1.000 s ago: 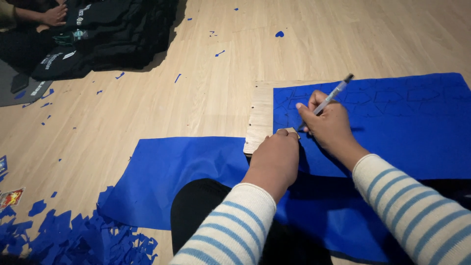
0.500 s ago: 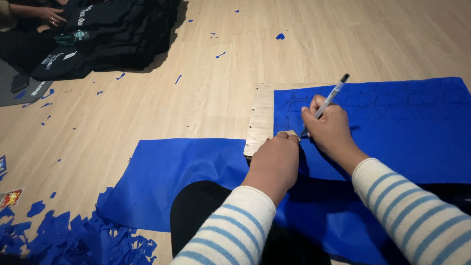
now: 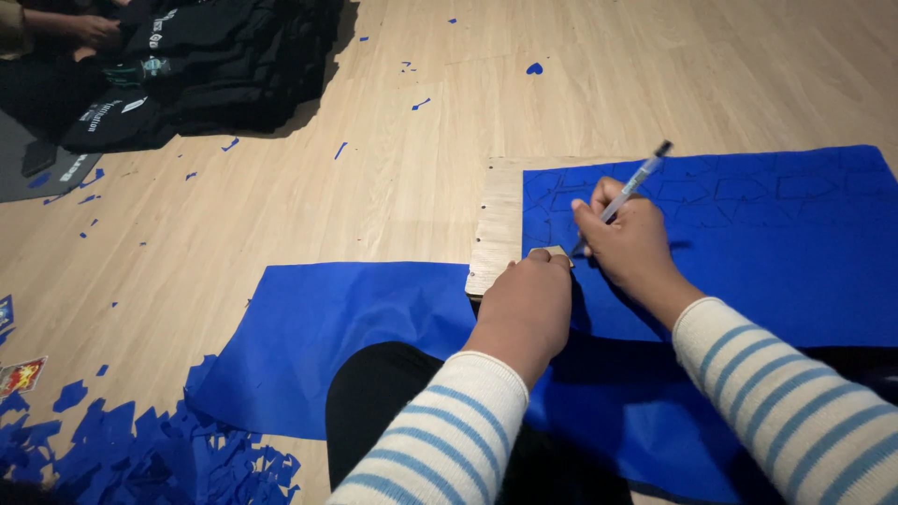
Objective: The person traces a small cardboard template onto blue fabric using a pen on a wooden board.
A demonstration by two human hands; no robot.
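Landmark: wooden board [image 3: 498, 224], flat on the pale wood floor [image 3: 309, 206].

Blue paper sheet [image 3: 776, 252]: spread over the board's right portion, faint traced outlines visible on its surface.

Small tan template piece [image 3: 550, 252]: on the blue paper sheet near the board's lower edge, pinned under the fingertips of the left hand [image 3: 524, 304]. Fingers curled down onto it, pressing.

Right hand [image 3: 629, 245]: just right of the template, fingers closed around a pen [image 3: 625, 193]. Pen tilted, cap end up and to the right, tip down at the paper beside the template.

Second blue sheet [image 3: 346, 327]: on the floor below and left of the board.

Blue paper scraps [image 3: 140, 458]: piled far lower left of the board.

Black folded garments [image 3: 206, 65]: stacked well away, upper left of the board.
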